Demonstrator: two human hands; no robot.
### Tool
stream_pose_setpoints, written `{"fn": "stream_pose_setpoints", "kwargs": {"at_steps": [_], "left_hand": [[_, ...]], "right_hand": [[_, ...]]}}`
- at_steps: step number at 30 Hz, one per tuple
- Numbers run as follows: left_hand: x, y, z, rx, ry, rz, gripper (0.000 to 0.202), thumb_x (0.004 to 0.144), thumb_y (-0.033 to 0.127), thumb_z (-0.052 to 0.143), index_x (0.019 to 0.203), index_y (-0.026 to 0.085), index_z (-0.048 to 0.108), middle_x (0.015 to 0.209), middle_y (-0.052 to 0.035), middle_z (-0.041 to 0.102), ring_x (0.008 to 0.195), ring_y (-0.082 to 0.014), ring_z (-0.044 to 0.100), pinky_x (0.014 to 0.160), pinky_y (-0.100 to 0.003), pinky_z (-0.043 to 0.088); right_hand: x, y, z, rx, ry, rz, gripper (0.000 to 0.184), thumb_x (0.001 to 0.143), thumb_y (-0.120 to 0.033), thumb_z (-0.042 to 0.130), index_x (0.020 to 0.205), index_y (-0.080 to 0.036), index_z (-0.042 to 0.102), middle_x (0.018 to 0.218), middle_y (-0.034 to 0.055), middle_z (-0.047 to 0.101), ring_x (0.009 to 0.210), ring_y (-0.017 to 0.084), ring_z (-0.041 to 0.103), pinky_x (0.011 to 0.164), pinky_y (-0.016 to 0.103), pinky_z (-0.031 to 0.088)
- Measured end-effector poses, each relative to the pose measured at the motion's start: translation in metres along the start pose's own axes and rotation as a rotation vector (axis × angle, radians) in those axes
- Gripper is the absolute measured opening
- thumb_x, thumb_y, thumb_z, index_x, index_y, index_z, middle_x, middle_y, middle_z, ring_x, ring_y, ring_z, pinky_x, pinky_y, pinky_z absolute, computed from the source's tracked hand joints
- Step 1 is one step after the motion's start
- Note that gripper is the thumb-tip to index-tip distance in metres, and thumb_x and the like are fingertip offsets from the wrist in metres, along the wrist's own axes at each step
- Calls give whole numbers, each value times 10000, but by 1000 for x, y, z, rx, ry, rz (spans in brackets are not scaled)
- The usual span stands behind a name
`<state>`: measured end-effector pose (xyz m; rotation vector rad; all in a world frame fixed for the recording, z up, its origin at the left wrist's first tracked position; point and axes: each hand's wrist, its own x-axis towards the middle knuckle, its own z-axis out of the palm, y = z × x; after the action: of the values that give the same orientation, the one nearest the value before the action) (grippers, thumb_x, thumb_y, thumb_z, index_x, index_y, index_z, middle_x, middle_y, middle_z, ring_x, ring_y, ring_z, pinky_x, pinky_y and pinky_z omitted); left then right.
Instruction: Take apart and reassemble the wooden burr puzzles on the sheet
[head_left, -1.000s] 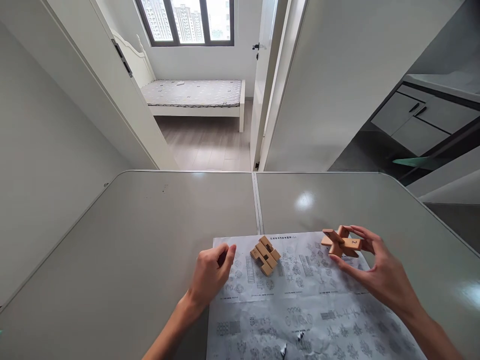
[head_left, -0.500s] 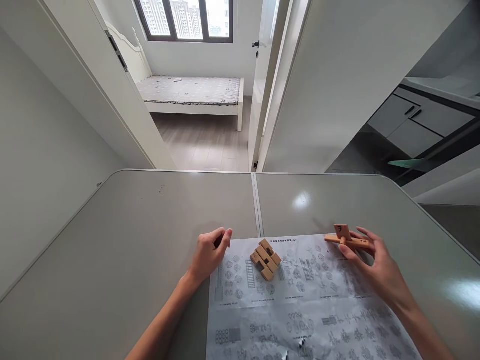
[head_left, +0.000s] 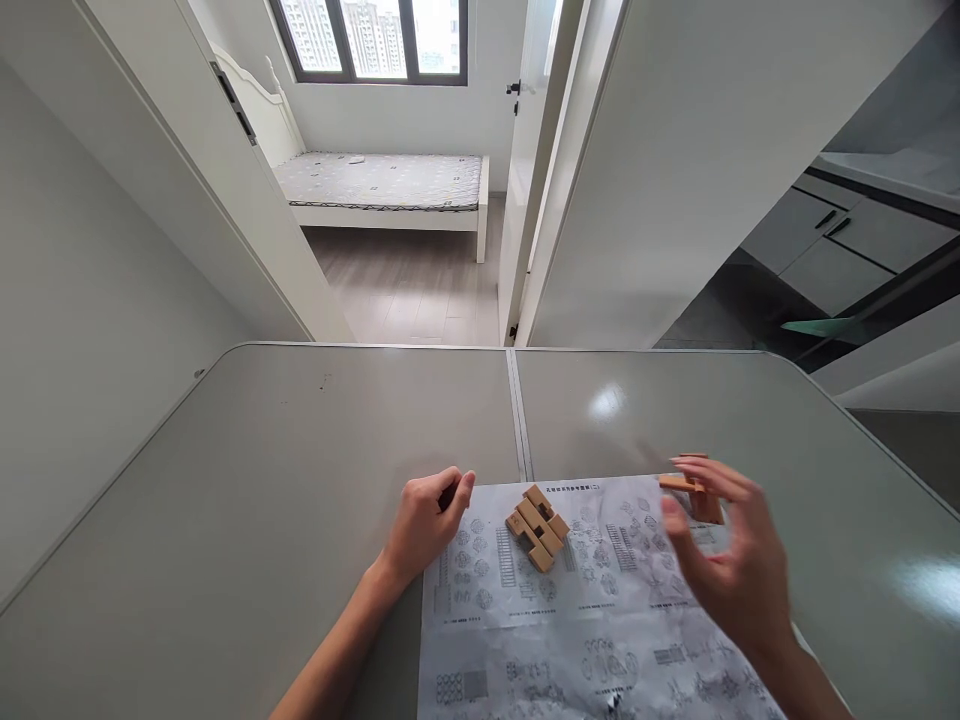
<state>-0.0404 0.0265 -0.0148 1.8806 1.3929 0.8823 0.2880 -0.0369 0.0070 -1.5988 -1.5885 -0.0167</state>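
My left hand rests in a loose fist at the paper's upper left edge, and no object shows in it. Just right of it, several light wooden puzzle pieces with notches lie together on the printed diagram sheet. My right hand is over the sheet's right side, thumb and fingers apart, with nothing between them. Beyond its fingers are reddish wooden puzzle pieces at the sheet's upper right corner, partly hidden by the hand.
The sheet lies on a grey table with a metal seam down its middle. Past the far edge, an open door leads to a room with a bed. White cabinets stand at right.
My right hand has let go of the reddish wooden pieces and shifted left, its fingers spreading. Those pieces have turned. The left hand keeps its fist.
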Motion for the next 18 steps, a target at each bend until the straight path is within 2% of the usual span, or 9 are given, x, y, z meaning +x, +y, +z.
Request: {"fn": "stream_pose_setpoints", "kwargs": {"at_steps": [3,5,8,11,18], "left_hand": [[0,0,0,16,-6,8,463,1057,385,481,631,206,448,561,77,321,510,-100,263,526,-259,258],[0,0,0,28,-10,12,465,1059,389,478,633,206,452,560,77,327,512,-101,269,527,-260,258],[-1,0,0,47,-13,12,475,1061,394,475,626,206,448,556,75,332,512,-103,281,530,-264,258],[-2,1,0,65,-17,8,477,1059,396,476,622,208,441,553,71,345,513,-106,290,531,-267,259],[-2,2,-1,90,-26,-3,477,1061,404,467,627,210,435,562,65,355,520,-111,303,532,-260,268]], "right_hand": [[-5,-21,17,157,-321,-117,449,1003,-413,639,1423,-296,529,1409,119,624,1366,353,577,1132,575,502],[-8,-29,30,222,-525,-156,653,980,-435,693,1553,-322,401,1551,117,530,1468,342,492,1179,555,483],[-11,-33,47,279,-697,-198,914,916,-466,776,1649,-328,249,1682,122,390,1562,357,370,1221,566,444],[-12,-33,59,303,-736,-209,988,880,-477,815,1664,-331,232,1684,124,404,1593,376,310,1232,582,425],[-15,-34,65,321,-706,-190,890,883,-423,815,1621,-335,324,1599,116,521,1572,377,354,1216,577,445]]}}
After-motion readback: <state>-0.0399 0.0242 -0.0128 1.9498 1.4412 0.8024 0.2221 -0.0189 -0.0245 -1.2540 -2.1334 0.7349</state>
